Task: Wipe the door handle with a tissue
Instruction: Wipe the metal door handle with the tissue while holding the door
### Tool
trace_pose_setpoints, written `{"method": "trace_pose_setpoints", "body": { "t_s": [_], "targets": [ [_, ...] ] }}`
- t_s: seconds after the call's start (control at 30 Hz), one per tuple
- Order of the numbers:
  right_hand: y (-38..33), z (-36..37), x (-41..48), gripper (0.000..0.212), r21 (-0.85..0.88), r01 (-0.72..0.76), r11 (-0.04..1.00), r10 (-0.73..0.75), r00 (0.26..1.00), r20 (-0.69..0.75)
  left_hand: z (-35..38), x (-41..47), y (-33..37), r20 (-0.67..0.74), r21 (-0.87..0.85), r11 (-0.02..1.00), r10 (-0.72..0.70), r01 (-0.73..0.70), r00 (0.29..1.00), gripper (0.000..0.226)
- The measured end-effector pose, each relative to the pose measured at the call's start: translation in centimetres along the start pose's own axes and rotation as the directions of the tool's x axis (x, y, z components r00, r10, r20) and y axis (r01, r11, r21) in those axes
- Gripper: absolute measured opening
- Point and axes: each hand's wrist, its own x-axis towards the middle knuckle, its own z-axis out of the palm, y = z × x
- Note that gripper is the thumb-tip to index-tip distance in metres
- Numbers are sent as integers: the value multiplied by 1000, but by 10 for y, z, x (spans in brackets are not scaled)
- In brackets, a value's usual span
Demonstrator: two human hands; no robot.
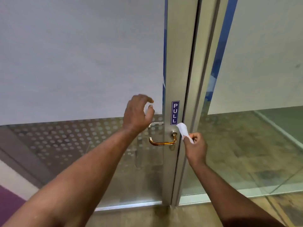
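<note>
So you're basically at the starting line here. Going left to right: your left hand [137, 113] is up in front of the frosted glass panel [78, 63], just above and left of the door handle [162, 142], with the fingers loosely curled and spread apart, holding nothing and touching nothing as far as I can tell. The brass-coloured lever itself sits bare on the metal door frame [177, 71], right under the PULL sticker [175, 112], running out leftward over the dotted strip of the glass.

Over on the right, your right hand [196, 147] has the tissue [184, 131] pinched between thumb and fingers, a white strip poking up and left from the pinch. Its free end hovers near the lever's pivot on the frame's right edge, but I can't say it's actually touching metal yet, it looks just beside it.

My read: no wiping is happening yet. What's left is pretty much the whole job: get the tissue onto the lever, then rub along the bar out to its left end and around the pivot.
</note>
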Motion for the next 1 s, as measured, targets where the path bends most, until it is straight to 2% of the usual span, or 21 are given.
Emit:
{"method": "trace_pose_setpoints", "body": {
  "t_s": [0.1,0.23,0.4,0.5,0.6,0.67,0.77,1.0],
  "targets": [
    [6,4,8,13,-121,21,992,-24,999,-25,-5,28,-16,11,132,968,214,-213,977,34],
    [19,16,9,28,-236,114,965,-98,992,78,-7,50,-37,133,266,898,326,-350,936,51],
    [28,27,12,31,-290,121,949,-106,992,70,-2,61,-68,239,405,792,389,-456,889,64],
    [39,30,10,41,-387,211,898,-118,961,251,4,65,-80,233,453,743,435,-493,870,67],
    [54,27,2,61,-371,302,878,-113,884,454,11,68,-89,218,483,714,463,-507,859,69],
    [60,26,0,64,-359,334,871,-135,868,479,15,68,-92,213,505,695,474,-511,855,69],
    [61,28,6,58,-395,440,807,-245,857,453,17,69,-96,199,525,674,497,-520,845,68],
    [46,37,25,49,-545,570,615,-262,799,541,20,70,-99,179,548,644,533,-534,827,69]
  ]
}}
